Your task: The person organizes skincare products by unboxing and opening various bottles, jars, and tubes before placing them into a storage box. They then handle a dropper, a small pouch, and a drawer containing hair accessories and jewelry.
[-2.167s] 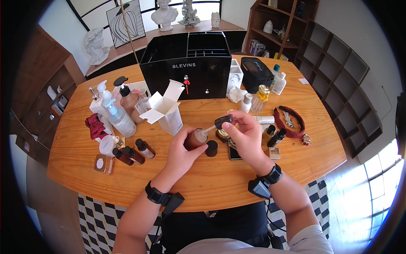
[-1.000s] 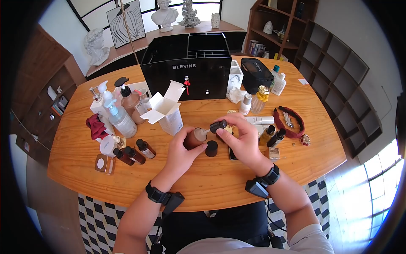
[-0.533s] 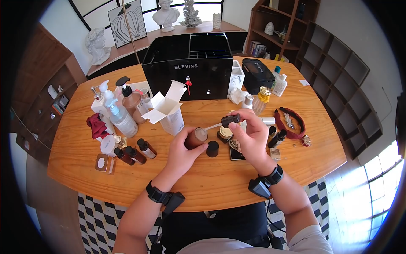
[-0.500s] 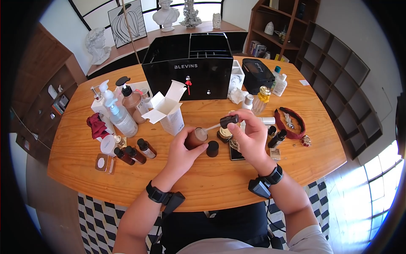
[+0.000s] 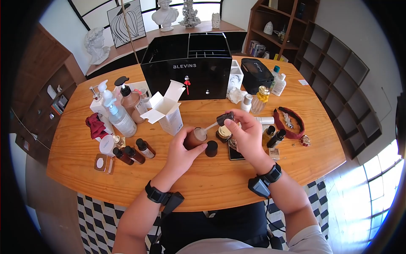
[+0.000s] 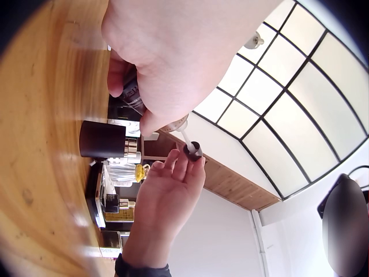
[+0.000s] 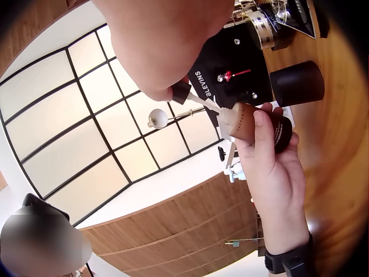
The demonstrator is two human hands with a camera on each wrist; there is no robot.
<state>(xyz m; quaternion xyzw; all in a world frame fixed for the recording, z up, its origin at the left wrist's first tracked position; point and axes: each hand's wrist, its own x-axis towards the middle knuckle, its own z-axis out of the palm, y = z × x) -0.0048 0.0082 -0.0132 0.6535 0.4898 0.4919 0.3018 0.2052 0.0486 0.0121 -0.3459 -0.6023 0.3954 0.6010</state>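
My left hand [image 5: 182, 153] grips a brown glass bottle [image 5: 196, 139] low over the table, its mouth tilted toward my right hand. In the right wrist view the bottle [image 7: 244, 123] shows a clear neck, and its lower end is dark. The fingertips and thumb of my right hand [image 5: 246, 134] pinch a small black bottle top [image 5: 224, 119]. A thin pale stem [image 7: 206, 103] runs from that top, with its far end at the bottle's mouth. A black cylindrical cap [image 5: 211, 149] stands on the table just beside my left thumb.
An opened white carton [image 5: 171, 120] stands beyond my left hand, before a black organizer box [image 5: 186, 80]. Pump bottles [image 5: 122, 120] and small brown bottles [image 5: 146, 149] are on the left. A gold-lidded jar [image 5: 224, 132], black compact [image 5: 235, 152] and red headband [image 5: 301, 122] lie rightward.
My right hand brought the black top closer to the bottle, drew it away again, and now has it slightly nearer. The left hand and bottle have stayed nearly still.
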